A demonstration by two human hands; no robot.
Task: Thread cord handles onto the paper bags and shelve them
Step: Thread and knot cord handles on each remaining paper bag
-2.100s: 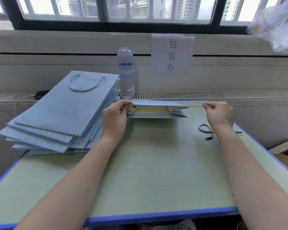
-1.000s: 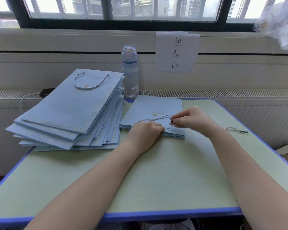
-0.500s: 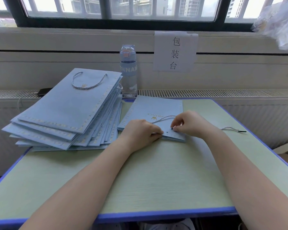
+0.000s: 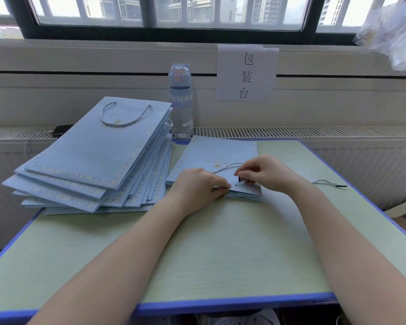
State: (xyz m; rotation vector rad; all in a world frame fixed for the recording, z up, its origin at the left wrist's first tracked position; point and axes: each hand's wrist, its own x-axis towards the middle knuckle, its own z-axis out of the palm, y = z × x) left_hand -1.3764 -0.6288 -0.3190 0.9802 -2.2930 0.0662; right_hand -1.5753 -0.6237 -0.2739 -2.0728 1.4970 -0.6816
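Paper bag, flat: left hand pinches its near edge; right hand pinches cord tip. Aim tip squarely into punched hole.

One water bottle. Left of it, one stack of bags (layers too close for a sure count). Before it, one single bag. Three cords: handle cord on stack, second cord on single bag, loose cord right of bottle.
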